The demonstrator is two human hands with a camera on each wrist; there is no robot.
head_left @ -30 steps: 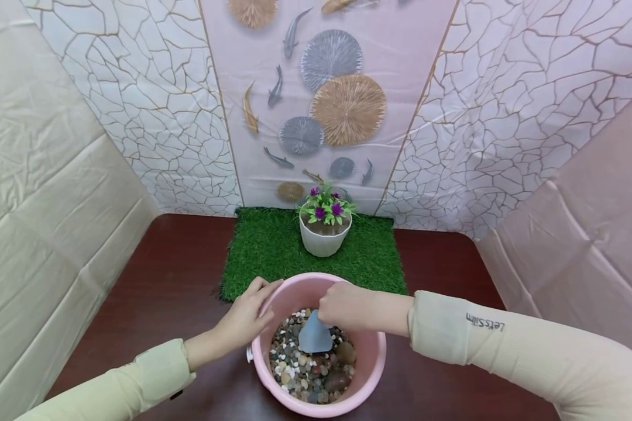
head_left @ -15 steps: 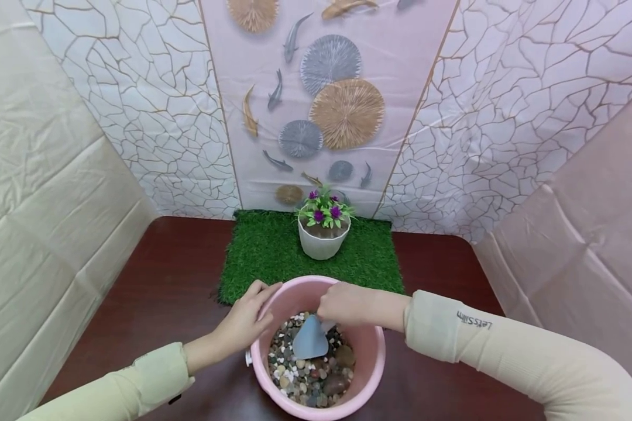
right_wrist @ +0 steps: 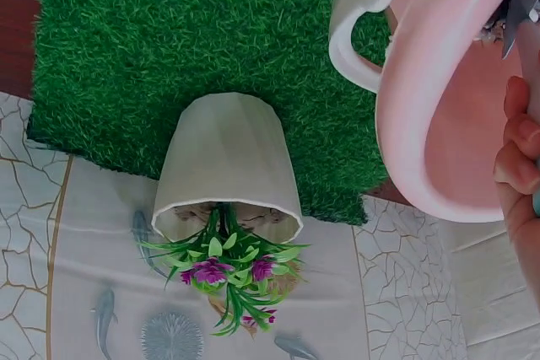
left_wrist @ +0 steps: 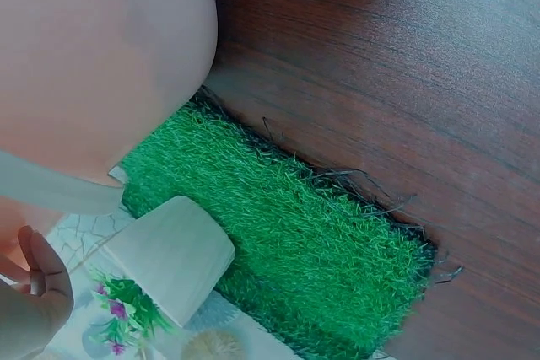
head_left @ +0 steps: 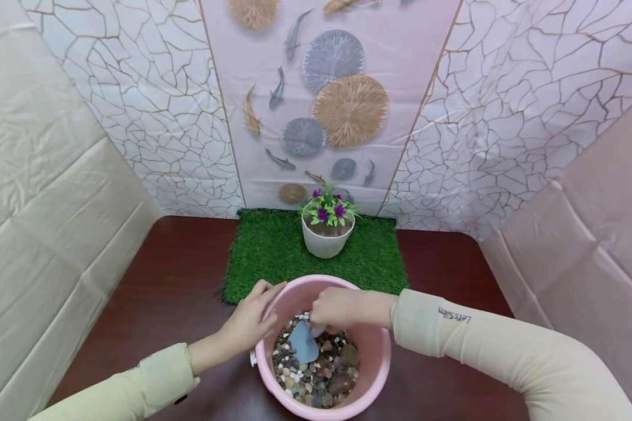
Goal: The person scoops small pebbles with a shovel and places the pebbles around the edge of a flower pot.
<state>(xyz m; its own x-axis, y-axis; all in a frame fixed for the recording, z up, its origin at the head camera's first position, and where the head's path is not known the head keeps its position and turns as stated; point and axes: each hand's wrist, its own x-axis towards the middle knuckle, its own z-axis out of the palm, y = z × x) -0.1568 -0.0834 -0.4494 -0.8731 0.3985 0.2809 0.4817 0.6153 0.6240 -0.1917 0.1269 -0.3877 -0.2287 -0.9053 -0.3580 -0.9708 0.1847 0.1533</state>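
Observation:
My right hand (head_left: 339, 307) reaches inside a pink bucket (head_left: 321, 413) and grips a small hand trowel. The trowel's blue-grey blade (head_left: 303, 344) lies over the pebbles (head_left: 308, 386), toward the bucket's left side. Curled fingers (right_wrist: 519, 149) close round its handle in the right wrist view; the handle is mostly hidden in the head view. White, dark and brown pebbles and a few larger stones cover the bucket's bottom. At the left of the rim, my left hand (head_left: 247, 318) holds the bucket, thumb on the inner side and fingers along the edge.
Behind the bucket, a white pot (head_left: 326, 242) with purple flowers (head_left: 330, 211) stands on a green grass mat (head_left: 265, 251). A dark wooden table (head_left: 174, 292) lies underneath. The bucket's white handle piece (right_wrist: 346, 40) sticks out at its side. Patterned cloth walls enclose the table.
The trowel blade has shifted left over the pebbles and turned. My right hand and forearm have moved a little left with it. My left hand stays at the bucket's rim.

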